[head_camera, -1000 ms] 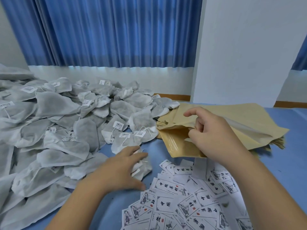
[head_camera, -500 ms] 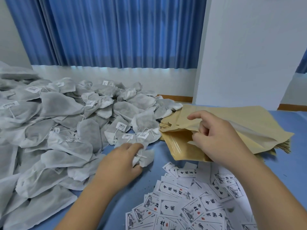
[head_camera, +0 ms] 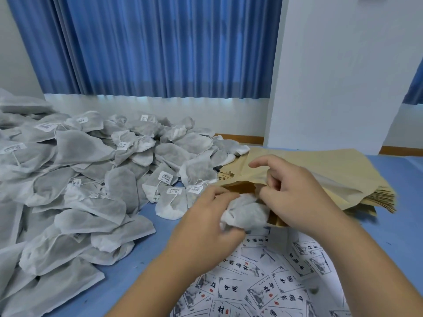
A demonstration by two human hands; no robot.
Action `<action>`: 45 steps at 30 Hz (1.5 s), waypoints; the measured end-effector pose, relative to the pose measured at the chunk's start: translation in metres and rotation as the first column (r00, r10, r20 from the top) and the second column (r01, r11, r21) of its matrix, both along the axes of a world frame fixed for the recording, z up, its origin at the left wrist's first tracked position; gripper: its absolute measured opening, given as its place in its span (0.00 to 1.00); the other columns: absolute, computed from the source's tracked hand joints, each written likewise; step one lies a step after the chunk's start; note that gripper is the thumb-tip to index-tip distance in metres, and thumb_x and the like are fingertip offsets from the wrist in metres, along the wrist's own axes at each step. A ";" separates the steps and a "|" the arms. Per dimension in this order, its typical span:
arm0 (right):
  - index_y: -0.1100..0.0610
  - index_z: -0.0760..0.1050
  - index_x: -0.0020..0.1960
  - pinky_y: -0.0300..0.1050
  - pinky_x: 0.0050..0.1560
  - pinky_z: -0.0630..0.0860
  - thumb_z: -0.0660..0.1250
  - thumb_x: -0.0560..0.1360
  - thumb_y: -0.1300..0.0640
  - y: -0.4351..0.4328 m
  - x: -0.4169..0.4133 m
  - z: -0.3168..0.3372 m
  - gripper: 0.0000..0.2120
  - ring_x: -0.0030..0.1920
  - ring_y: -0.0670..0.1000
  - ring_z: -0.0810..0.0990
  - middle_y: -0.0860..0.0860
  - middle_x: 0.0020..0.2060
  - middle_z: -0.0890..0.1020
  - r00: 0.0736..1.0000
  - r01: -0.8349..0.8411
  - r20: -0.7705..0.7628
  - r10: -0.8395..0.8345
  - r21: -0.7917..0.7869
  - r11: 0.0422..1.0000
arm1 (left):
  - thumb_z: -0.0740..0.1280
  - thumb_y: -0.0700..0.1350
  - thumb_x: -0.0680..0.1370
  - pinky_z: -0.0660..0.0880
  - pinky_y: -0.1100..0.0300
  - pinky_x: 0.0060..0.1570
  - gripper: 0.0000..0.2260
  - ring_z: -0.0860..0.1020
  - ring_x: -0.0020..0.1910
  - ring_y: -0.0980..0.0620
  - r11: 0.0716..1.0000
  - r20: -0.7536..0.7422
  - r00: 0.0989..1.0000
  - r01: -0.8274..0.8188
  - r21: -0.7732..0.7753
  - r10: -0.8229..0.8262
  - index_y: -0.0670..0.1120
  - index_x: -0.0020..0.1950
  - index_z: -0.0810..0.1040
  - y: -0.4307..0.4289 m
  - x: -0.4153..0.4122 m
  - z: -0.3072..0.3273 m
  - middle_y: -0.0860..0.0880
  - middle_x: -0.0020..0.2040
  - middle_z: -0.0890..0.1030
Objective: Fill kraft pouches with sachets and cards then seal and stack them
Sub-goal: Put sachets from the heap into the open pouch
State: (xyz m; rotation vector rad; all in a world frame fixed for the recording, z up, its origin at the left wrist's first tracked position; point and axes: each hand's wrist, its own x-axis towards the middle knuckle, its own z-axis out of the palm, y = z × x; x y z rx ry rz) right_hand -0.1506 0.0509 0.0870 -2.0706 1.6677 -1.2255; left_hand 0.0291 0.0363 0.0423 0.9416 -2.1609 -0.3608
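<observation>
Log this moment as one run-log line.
step: filling | right hand: holds kraft pouch mouth open | left hand: grips sachet at that mouth | cards: loose on table

i read bold black characters on the cards (head_camera: 229, 288) scattered over the counter (head_camera: 146, 271): 中国 on one, 茶村 on the next, each with a small red seal. the white tags (head_camera: 165, 176) on the sachets (head_camera: 196, 172) show barcodes, but their print is too small for me.

Left hand (head_camera: 206, 227): grips sachet (head_camera: 247, 211) at pouch (head_camera: 320, 170) mouth.
Right hand (head_camera: 295, 195): pinches pouch edge, holding it open.
</observation>
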 end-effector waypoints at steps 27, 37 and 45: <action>0.43 0.74 0.50 0.34 0.27 0.65 0.59 0.70 0.68 -0.003 -0.006 0.002 0.20 0.26 0.42 0.67 0.44 0.24 0.67 0.983 0.006 0.184 0.007 -0.070 0.998 | 0.64 0.45 0.76 0.72 0.61 0.32 0.10 0.75 0.26 0.58 0.978 0.266 0.963 -0.012 0.209 -0.045 0.51 0.35 0.74 -0.033 -0.048 0.031 0.54 0.26 0.77; 0.46 0.74 0.52 0.37 0.28 0.63 0.60 0.72 0.72 0.006 -0.002 0.011 0.22 0.27 0.44 0.63 0.44 0.25 0.63 0.955 -0.160 0.236 0.177 -0.088 0.983 | 0.60 0.42 0.69 0.70 0.62 0.32 0.08 0.71 0.29 0.55 0.835 -0.278 0.942 0.303 0.459 -0.189 0.48 0.32 0.76 -0.024 -0.062 0.030 0.56 0.27 0.74; 0.45 0.73 0.50 0.45 0.30 0.70 0.61 0.67 0.68 0.002 0.002 0.006 0.20 0.28 0.45 0.67 0.44 0.25 0.69 0.991 0.069 0.123 -0.055 -0.106 0.992 | 0.58 0.41 0.71 0.68 0.63 0.34 0.10 0.71 0.31 0.56 0.818 -0.206 0.936 0.349 0.457 -0.285 0.48 0.32 0.77 -0.027 -0.058 0.024 0.52 0.29 0.76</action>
